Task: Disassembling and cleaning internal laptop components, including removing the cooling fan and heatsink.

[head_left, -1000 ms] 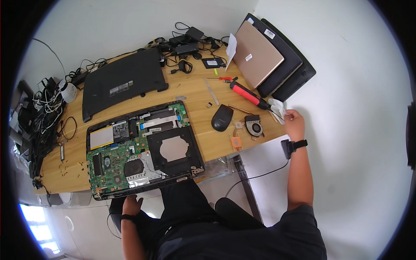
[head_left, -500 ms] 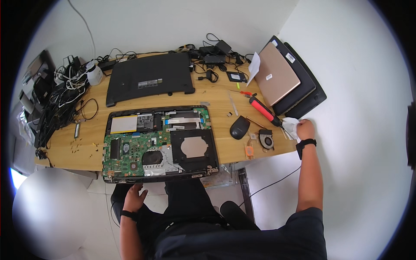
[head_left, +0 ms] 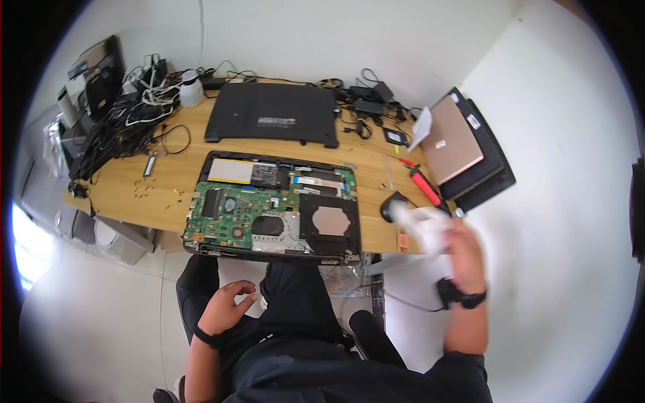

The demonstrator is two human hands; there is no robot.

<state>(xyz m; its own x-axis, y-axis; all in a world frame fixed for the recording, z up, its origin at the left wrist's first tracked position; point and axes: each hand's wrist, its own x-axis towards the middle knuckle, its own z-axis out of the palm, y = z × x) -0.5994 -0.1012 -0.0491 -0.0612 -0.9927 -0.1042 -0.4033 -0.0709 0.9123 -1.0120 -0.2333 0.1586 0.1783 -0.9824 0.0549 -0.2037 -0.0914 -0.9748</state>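
Note:
An opened laptop [head_left: 272, 208] lies on the wooden table [head_left: 168, 185] in front of me, its green circuit board and copper heat plate exposed. My right hand [head_left: 460, 245] is raised over the table's right end, shut on a crumpled white tissue [head_left: 423, 225], blurred by motion. A black mouse [head_left: 390, 205] sits just behind the tissue. My left hand [head_left: 225, 305] hovers over my lap below the table edge, fingers apart, holding nothing.
A black laptop bottom cover [head_left: 272, 114] lies behind the open laptop. A red-handled screwdriver [head_left: 423, 185] and a stack of closed laptops [head_left: 463, 148] are at the right end. Tangled cables and adapters [head_left: 114, 114] crowd the left end, more chargers [head_left: 366, 104] at the back.
My right hand has lifted off the table's right end and come toward me with the white tissue. The view has shifted so the table sits further right. My left hand stays over my lap.

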